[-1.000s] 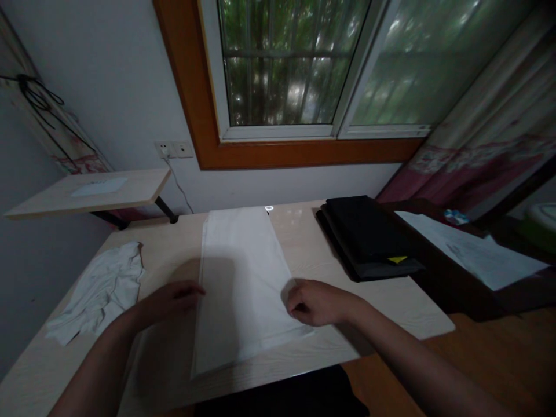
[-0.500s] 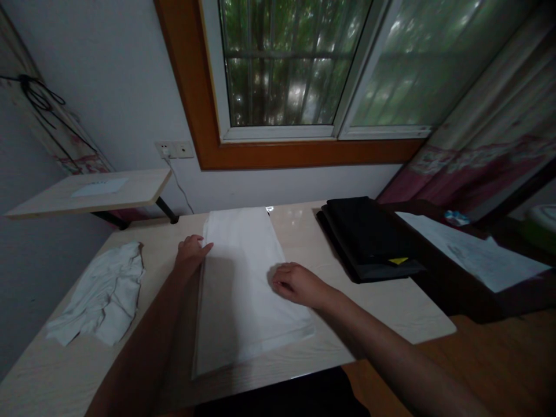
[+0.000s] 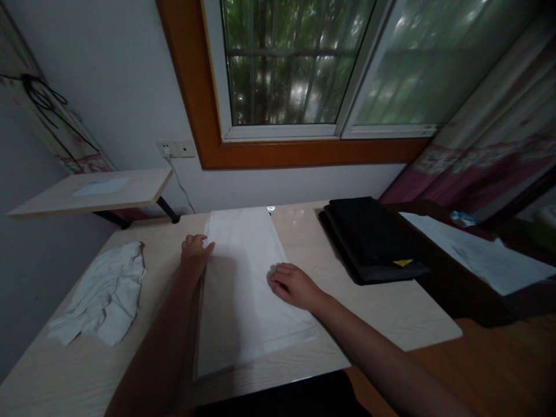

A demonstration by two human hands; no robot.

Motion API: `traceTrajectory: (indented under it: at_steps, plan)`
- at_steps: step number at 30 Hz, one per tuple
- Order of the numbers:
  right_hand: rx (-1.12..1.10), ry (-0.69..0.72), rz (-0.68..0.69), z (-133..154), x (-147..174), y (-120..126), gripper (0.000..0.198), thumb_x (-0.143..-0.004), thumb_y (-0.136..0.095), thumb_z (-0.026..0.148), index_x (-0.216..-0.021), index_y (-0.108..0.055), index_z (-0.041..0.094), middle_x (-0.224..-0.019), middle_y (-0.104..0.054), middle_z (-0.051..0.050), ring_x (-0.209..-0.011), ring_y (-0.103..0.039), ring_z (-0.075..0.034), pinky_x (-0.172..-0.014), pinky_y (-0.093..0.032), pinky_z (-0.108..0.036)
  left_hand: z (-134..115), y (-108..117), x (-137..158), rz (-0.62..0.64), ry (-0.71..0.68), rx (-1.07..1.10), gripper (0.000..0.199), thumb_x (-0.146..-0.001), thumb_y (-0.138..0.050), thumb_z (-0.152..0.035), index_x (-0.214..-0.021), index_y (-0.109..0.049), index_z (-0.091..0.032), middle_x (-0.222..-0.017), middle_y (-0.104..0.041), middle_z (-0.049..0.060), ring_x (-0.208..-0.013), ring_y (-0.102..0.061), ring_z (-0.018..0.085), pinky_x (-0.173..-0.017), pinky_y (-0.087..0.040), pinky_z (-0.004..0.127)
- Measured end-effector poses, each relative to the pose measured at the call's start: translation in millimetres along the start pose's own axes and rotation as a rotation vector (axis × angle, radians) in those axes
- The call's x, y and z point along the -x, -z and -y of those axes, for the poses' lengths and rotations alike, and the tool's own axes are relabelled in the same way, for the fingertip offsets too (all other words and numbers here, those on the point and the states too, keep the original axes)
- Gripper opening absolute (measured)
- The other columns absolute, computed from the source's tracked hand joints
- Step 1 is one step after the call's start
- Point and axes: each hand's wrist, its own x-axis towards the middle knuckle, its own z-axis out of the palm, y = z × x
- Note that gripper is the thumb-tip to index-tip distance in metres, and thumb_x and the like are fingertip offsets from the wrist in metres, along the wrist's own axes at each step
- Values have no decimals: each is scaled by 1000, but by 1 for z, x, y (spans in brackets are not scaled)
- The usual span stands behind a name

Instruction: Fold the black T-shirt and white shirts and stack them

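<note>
A white folded cloth (image 3: pixel 256 313) lies flat and long on the pale wooden table, creased along its near edge. At its upper left edge rests my left hand (image 3: pixel 194 253), thumb on the cloth and apart from the fingers. My right hand (image 3: pixel 294 286) is loosely curled on the cloth's right edge, knuckles up, with nothing visible inside the fingers. A second white cloth (image 3: pixel 106 292) lies crumpled to the left of my left forearm.
A black folder-like stack (image 3: pixel 369 237) with a yellow tab sits at the right of the table (image 3: pixel 391 313). A small raised shelf (image 3: pixel 143 188) stands at the back left. Beyond the table's right edge, a white sheet (image 3: pixel 478 249) lies on a dark surface.
My left hand and forearm have shifted slightly right along the cloth's edge. My right hand has moved a little left on the cloth. The cloth itself looks unchanged.
</note>
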Motion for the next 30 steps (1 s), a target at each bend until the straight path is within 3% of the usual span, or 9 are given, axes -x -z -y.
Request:
traceTrajectory:
  at_steps: [5, 9, 16, 22, 30]
  plan:
    - [14, 3, 8, 1, 0, 0, 9, -95, -55, 17, -94, -64, 19, -88, -66, -7, -88, -61, -21, -86, -47, -35, -1, 2, 0, 45, 29, 31, 18, -79, -65, -40, -82, -61, -23, -82, -64, 5, -100, -63, 28, -105, -41, 44]
    - [4, 11, 7, 1, 0, 0, 9, -94, -56, 16, -94, -64, 19, -88, -66, -6, -87, -60, -21, -85, -47, -35, -1, 3, 1, 68, 98, 61, 19, -81, -63, -41, -77, -57, -24, -80, -66, 5, -90, -64, 26, -91, -47, 39]
    - [-84, -7, -58, 1, 2, 4, 11, -94, -55, 17, -97, -65, 20, -93, -65, -7, -90, -59, -20, -84, -49, -34, -6, 10, 8, 27, 189, 159, 22, -89, -54, -45, -96, -56, -25, -82, -67, 2, -80, -65, 21, -75, -46, 30]
    - [86, -151, -129, -1, 5, 4, 36, -93, -62, 24, -129, -64, 25, -135, -58, -13, -125, -51, -29, -103, -45, -49, -13, 13, 10, -11, 176, 265, 39, -89, -51, -36, -125, -50, -23, -81, -63, 0, -76, -65, 21, -74, -47, 30]
    - [140, -170, -106, -4, 7, 1, 41, -93, -64, 30, -134, -64, 28, -145, -55, -9, -137, -42, -33, -111, -43, -55, -22, 18, 13, -93, 84, 355, 41, -92, -49, -38, -129, -56, -23, -87, -62, 1, -74, -62, 20, -72, -47, 29]
